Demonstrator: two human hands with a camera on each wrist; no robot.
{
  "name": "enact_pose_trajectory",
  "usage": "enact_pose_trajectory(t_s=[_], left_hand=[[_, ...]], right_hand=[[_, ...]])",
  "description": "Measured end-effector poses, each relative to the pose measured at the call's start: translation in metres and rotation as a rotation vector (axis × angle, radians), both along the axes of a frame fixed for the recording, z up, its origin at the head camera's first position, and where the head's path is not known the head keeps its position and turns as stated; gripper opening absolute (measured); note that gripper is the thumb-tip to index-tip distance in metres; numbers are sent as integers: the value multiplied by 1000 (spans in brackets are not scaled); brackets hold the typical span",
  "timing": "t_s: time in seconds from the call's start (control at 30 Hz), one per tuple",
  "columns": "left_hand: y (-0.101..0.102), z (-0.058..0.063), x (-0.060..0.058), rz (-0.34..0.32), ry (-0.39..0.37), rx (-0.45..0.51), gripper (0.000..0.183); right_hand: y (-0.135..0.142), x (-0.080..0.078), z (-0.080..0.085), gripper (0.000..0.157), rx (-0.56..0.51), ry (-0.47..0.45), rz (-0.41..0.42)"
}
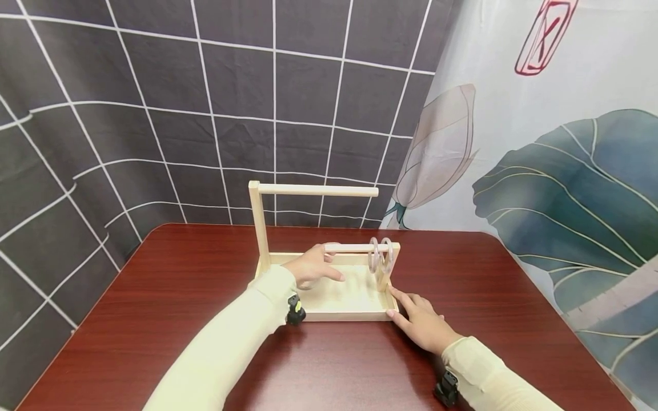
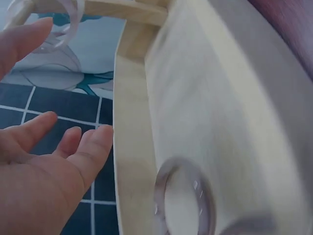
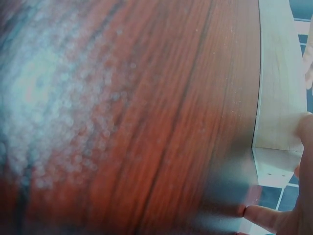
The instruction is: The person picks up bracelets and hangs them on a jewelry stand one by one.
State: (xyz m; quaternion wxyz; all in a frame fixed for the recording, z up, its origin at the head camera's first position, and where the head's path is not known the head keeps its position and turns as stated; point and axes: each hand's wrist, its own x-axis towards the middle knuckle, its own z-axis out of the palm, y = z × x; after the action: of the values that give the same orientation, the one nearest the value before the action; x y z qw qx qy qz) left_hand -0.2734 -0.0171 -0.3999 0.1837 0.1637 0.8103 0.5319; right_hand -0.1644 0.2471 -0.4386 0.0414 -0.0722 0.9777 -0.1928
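Note:
My left hand [image 1: 315, 265] reaches over a pale wooden tray [image 1: 344, 315], fingers spread and thumb extended, with nothing in its grasp. Its fingertips are close to the free end of a short wooden bar [image 1: 346, 248]. Two translucent rings [image 1: 370, 261] hang on that bar near its right post. Inside the tray, another clear ring [image 2: 159, 200] lies below my left palm, partly hidden by the hand in the head view. My right hand [image 1: 424, 322] rests at the tray's right end, fingers extended against its corner and side.
A tall post [image 1: 259, 225] rises at the tray's left end and carries a longer bare bar [image 1: 319, 190] above the short one. The tray stands on a reddish-brown table [image 1: 180, 285]. Behind hang a dark gridded curtain [image 1: 236, 80] and a leaf-patterned cloth [image 1: 581, 188].

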Motion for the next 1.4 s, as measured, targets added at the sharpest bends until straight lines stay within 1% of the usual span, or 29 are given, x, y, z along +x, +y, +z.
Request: enact_pose_trajectory(t_s=[0.07, 0.13, 0.2, 0.3, 0.37, 0.53, 0.67, 0.77, 0.8, 0.9, 0.97, 1.03, 1.13, 1.2, 1.33, 1.4], left_hand=[[-6, 1, -2, -26, 60, -123, 86], [-12, 1, -5, -64, 125, -217, 86], [-18, 2, -6, -104, 181, -284, 84], [-24, 4, -8, -149, 242, -348, 82], [-27, 6, -9, -165, 256, -363, 82], [-33, 10, -9, -198, 244, -382, 87], [-37, 9, -8, -233, 293, -430, 87], [-40, 5, -9, -240, 316, -462, 86], [-41, 3, -10, -237, 311, -474, 87], [-45, -1, -9, -234, 331, -528, 87], [-47, 0, -7, -237, 350, -569, 87], [-50, 2, -3, -240, 351, -592, 87], [-54, 7, 3, -248, 353, -600, 86], [-57, 7, 5, -255, 361, -599, 82], [-63, 0, 5, -272, 399, -595, 77], [-65, -4, 5, -269, 388, -578, 79]], right_hand=[[0, 0, 0, 62, 1, 2, 2], [0, -1, 0, 62, 4, -1, 3], [0, -1, -1, 63, 5, -4, 2], [0, -2, -2, 62, 11, -5, -1], [0, -2, -2, 62, 12, -4, -2], [1, -1, -3, 61, 9, -2, -6], [1, -1, -3, 62, 9, -3, -5], [1, -1, -3, 62, 7, -3, -4], [1, -1, -3, 62, 6, -4, -3], [0, 0, -2, 62, 9, -5, -3], [0, 0, -2, 62, 10, -6, -3], [0, 0, -1, 62, 8, -6, -3], [0, 0, 0, 62, 5, -7, 0], [0, 0, 0, 62, 5, -7, 2], [0, 0, 0, 62, 8, -7, 2], [0, 0, 0, 62, 8, -8, 0]])
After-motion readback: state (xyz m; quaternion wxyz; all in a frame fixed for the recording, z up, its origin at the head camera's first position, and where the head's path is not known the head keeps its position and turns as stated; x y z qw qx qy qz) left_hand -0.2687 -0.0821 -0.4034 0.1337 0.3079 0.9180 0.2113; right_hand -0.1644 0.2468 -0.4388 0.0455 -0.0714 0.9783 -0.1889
